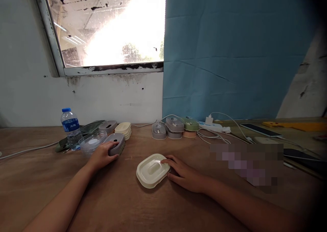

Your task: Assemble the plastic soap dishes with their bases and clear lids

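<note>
My right hand [184, 173] grips the right end of a cream oval plastic lid [150, 170], thumb at its edge and fingers on top. The lid has a raised oblong middle and is held low over the brown table. Farther off to the left, my left hand [103, 155] has its fingers closed around a grey oval plastic piece [120, 141] with a dark opening in its top. Beside that hand stands a clear plastic tub [89, 141]. Just behind the grey piece are another grey piece [107, 125] and a stack of cream plastic pieces [123, 129].
A water bottle [70, 128] with a blue cap stands at the far left. Grey and green lidded boxes [175, 124] are stacked at the back centre. A white power strip [212, 126], cables and a phone [260, 130] lie at the back right. The right side is partly pixelated.
</note>
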